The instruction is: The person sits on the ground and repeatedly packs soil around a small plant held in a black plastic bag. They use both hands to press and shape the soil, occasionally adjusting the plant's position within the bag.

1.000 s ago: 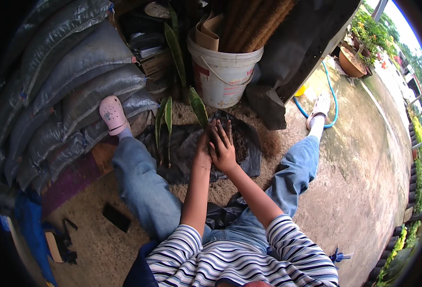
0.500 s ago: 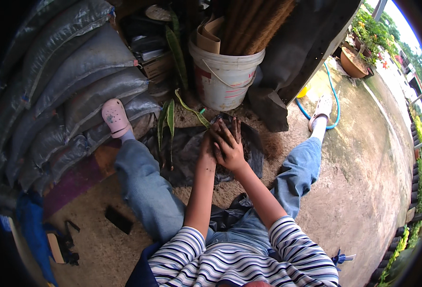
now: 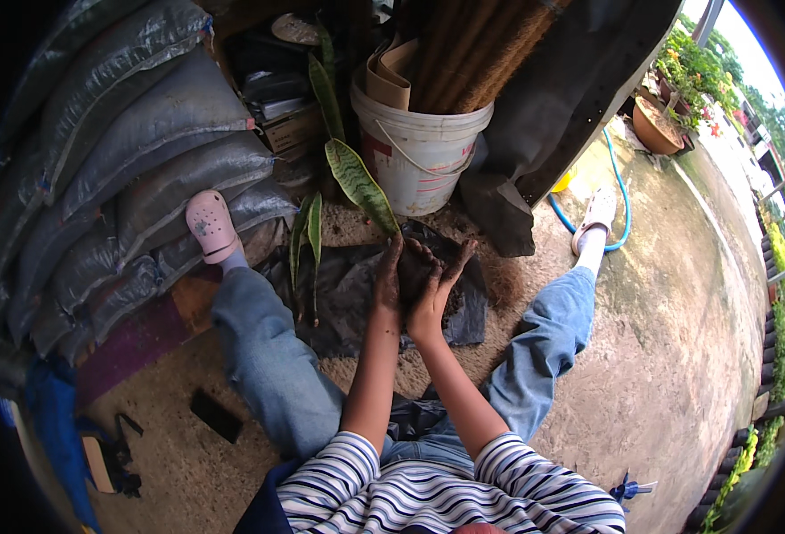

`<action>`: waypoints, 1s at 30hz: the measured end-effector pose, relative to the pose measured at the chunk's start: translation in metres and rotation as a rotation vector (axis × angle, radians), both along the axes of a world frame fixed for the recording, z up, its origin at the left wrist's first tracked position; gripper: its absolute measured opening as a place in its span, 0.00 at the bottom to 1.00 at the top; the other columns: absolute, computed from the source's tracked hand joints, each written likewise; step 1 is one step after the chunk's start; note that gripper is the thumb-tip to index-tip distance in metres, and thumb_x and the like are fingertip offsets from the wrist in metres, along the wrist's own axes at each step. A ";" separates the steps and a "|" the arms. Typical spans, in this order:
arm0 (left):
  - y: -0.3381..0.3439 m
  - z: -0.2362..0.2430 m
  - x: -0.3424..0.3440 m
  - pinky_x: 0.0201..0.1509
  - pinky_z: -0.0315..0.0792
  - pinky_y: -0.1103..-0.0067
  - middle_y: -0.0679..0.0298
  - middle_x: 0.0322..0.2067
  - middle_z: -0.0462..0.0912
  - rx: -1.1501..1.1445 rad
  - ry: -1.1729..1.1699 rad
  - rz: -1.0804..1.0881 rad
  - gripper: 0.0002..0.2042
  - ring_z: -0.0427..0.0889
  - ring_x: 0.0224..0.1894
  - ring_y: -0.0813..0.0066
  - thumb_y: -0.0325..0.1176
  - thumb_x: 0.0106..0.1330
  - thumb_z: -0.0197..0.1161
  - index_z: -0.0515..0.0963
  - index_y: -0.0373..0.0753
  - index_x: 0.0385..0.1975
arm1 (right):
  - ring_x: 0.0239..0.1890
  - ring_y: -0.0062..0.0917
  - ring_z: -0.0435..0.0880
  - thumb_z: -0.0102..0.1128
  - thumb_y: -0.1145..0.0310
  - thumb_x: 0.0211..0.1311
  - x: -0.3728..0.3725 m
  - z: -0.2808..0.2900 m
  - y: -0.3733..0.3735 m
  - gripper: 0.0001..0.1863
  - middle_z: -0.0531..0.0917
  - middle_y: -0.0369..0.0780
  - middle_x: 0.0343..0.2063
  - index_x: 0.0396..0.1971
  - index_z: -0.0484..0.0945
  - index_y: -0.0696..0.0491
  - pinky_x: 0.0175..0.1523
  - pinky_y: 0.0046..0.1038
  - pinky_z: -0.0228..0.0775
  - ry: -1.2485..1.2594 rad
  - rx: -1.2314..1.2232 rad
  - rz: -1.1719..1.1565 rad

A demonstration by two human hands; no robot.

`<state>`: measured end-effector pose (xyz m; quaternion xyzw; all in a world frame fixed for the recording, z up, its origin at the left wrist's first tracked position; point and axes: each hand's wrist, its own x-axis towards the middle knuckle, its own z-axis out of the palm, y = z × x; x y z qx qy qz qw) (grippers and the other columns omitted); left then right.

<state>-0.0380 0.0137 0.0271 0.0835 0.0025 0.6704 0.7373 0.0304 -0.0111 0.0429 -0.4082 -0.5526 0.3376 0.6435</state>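
My left hand (image 3: 390, 278) and my right hand (image 3: 438, 287), both smeared with dark soil, cup a dark soil clump (image 3: 416, 269) from either side. A broad green mottled snake plant leaf (image 3: 360, 185) with yellow edges rises from the clump, slanting up to the left. My right fingers are partly spread along its side; my left fingers lie close against it. Beneath both hands a black plastic sheet (image 3: 343, 307) is spread on the ground. Two narrow snake plant leaves (image 3: 314, 233) rest on its left part. The base of the held plant is hidden by my hands.
A white bucket (image 3: 419, 165) with brown fibre poles stands just beyond my hands. Stacked dark sacks (image 3: 170, 133) fill the left side. A dark block (image 3: 499, 214) sits right of the bucket. A blue hose (image 3: 627, 200) curls near my right foot, and a phone-like black slab (image 3: 217, 416) lies lower left.
My right hand has moved off my left hand to the clump's right side, its fingers pointing more to the right. The held leaf has turned its broad face into view and stands higher.
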 end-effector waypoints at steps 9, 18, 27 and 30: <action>0.004 0.001 0.002 0.32 0.70 0.74 0.64 0.18 0.71 -0.431 0.190 0.176 0.21 0.74 0.24 0.67 0.55 0.60 0.53 0.71 0.41 0.23 | 0.69 0.45 0.31 0.32 0.55 0.69 0.005 -0.022 0.001 0.30 0.41 0.49 0.67 0.65 0.45 0.57 0.68 0.43 0.24 -0.078 -0.096 0.002; -0.014 0.017 0.007 0.56 0.65 0.75 0.61 0.50 0.72 -0.350 0.668 0.176 0.27 0.72 0.51 0.72 0.53 0.68 0.42 0.66 0.37 0.55 | 0.68 0.43 0.42 0.49 0.70 0.60 0.031 0.020 0.019 0.21 0.55 0.49 0.64 0.54 0.67 0.58 0.68 0.40 0.34 -0.302 0.019 0.079; -0.001 0.004 -0.006 0.57 0.63 0.74 0.59 0.49 0.72 -0.176 0.303 0.030 0.28 0.71 0.52 0.69 0.55 0.66 0.43 0.65 0.37 0.54 | 0.68 0.47 0.27 0.52 0.55 0.58 0.027 0.023 0.001 0.34 0.39 0.46 0.68 0.63 0.56 0.50 0.63 0.57 0.17 -0.621 -0.053 0.102; -0.001 -0.008 -0.009 0.60 0.59 0.72 0.59 0.54 0.68 -0.243 0.475 0.088 0.28 0.67 0.55 0.67 0.54 0.67 0.42 0.62 0.38 0.57 | 0.68 0.49 0.29 0.52 0.53 0.55 0.028 0.023 0.008 0.33 0.42 0.48 0.67 0.61 0.60 0.48 0.63 0.57 0.16 -0.598 0.040 0.030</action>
